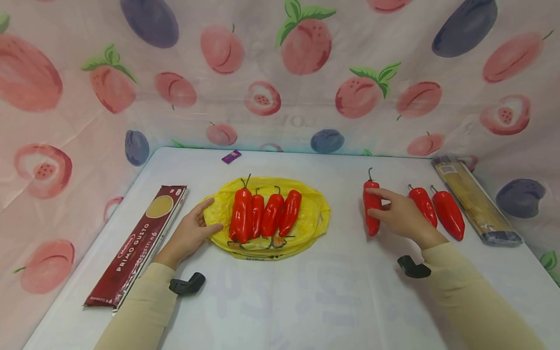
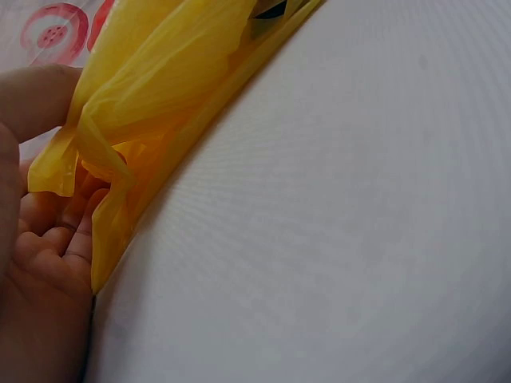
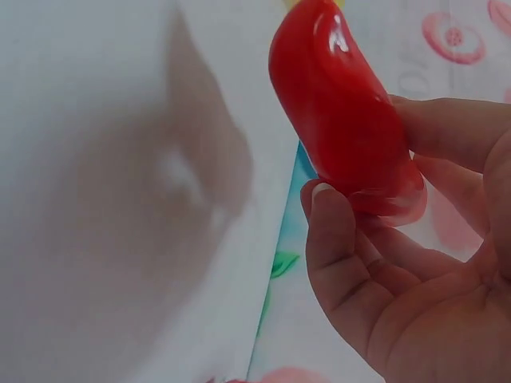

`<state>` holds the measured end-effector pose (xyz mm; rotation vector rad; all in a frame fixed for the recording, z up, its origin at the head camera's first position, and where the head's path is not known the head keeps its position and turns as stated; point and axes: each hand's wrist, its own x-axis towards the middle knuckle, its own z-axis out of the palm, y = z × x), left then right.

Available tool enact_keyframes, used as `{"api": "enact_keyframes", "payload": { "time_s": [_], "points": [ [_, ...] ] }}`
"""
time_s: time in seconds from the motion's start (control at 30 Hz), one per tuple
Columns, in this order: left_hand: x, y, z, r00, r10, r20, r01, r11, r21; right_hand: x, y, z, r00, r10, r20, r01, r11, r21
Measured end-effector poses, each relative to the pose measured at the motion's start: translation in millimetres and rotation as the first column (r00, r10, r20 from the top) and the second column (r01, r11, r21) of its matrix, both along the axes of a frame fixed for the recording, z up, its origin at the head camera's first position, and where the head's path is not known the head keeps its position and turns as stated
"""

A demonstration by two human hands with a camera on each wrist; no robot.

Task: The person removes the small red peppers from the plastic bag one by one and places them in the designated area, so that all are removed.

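A flattened yellow plastic bag (image 1: 312,221) lies mid-table with several long red peppers (image 1: 272,214) side by side on it. My left hand (image 1: 189,237) holds the bag's left edge. In the left wrist view, the thumb touches the yellow plastic (image 2: 172,76) and the curled fingers are partly hidden behind it. Right of the bag, my right hand (image 1: 400,214) grips another red pepper (image 1: 371,206) between thumb and fingers, its stem pointing to the back. The right wrist view shows this pepper (image 3: 339,104) raised off the table. Two more red peppers (image 1: 449,214) lie beyond that hand.
A dark red spaghetti packet (image 1: 140,243) lies at the left. A clear pack of pasta (image 1: 477,201) lies along the right edge. Near the back sits a small purple packet (image 1: 231,156). Fruit-printed cloth (image 1: 262,58) walls the back and sides.
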<state>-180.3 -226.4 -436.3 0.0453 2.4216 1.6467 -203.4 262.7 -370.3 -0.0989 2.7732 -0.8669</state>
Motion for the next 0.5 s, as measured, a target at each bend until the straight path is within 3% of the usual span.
{"api": "enact_keyframes", "payload": {
  "time_s": [0.5],
  "points": [
    [0.4,0.4,2.0,1.0,0.006,0.011,-0.006,1.0,-0.008,1.4,32.3,-13.0,0.999,-0.026,0.029,0.026,1.0,0.007]
  ]
}}
